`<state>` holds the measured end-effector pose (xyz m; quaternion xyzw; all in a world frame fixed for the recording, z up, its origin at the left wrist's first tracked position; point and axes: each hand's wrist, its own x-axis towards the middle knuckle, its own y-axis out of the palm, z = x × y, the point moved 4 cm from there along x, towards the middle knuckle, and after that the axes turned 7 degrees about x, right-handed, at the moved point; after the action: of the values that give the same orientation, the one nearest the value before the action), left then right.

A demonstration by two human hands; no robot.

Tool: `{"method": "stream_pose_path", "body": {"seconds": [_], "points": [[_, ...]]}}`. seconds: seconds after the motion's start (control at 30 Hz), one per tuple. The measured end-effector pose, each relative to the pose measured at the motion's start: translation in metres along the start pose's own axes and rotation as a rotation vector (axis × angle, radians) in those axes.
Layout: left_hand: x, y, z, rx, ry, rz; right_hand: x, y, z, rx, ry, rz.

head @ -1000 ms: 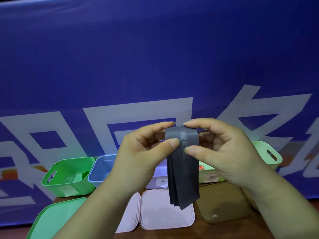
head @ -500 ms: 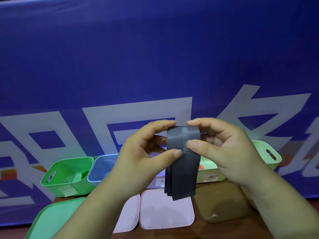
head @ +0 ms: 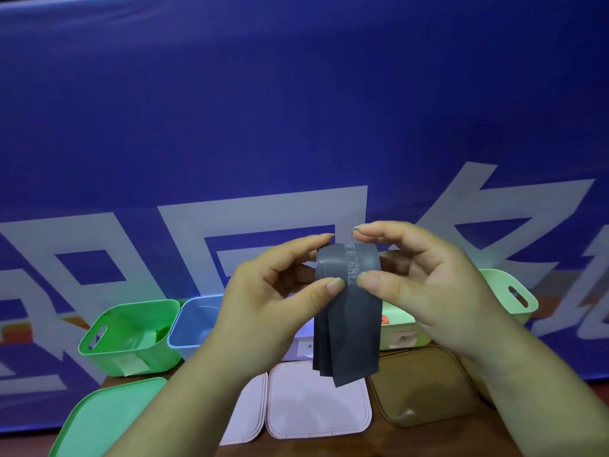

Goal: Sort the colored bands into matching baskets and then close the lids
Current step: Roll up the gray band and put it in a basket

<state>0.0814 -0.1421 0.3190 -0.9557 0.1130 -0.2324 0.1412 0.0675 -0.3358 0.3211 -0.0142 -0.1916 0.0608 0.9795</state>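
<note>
Standing open at left: bright green plastic basket [head: 108, 357], pale blue plastic basket [head: 188, 338]. Pinching the top of a folded dark grey elastic band [head: 349, 324], raised above a pale pink square lid [head: 316, 410]: left hand [head: 273, 308], thumb in front, fingers behind, then right hand [head: 428, 291] likewise. Lying at right: brown square lid [head: 425, 390].

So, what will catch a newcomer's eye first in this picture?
The folded grey band in the middle, pinched at its top by the left hand and the right hand, its layers hanging down. Behind, a big blue banner with white shapes fills the view. Below stands a row of open baskets, the green basket at far left, with the pink lid lying loose in front.
</note>
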Motion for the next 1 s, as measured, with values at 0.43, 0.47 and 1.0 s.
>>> {"method": "stream_pose_path", "body": {"seconds": [0.43, 0.47, 1.0], "points": [[-0.0011, 0.0012, -0.0025, -0.057, -0.062, -0.077, -0.0034, 0.0033, 0.0043, -0.075, -0.072, 0.003], [-0.0011, 0.0012, -0.003, -0.053, -0.062, -0.078, -0.0034, 0.0035, 0.005, -0.073, -0.074, -0.001], [-0.0005, 0.0059, -0.0014, 0.004, -0.002, 0.093, 0.0, 0.0002, 0.0015, 0.018, -0.054, -0.034]]}}
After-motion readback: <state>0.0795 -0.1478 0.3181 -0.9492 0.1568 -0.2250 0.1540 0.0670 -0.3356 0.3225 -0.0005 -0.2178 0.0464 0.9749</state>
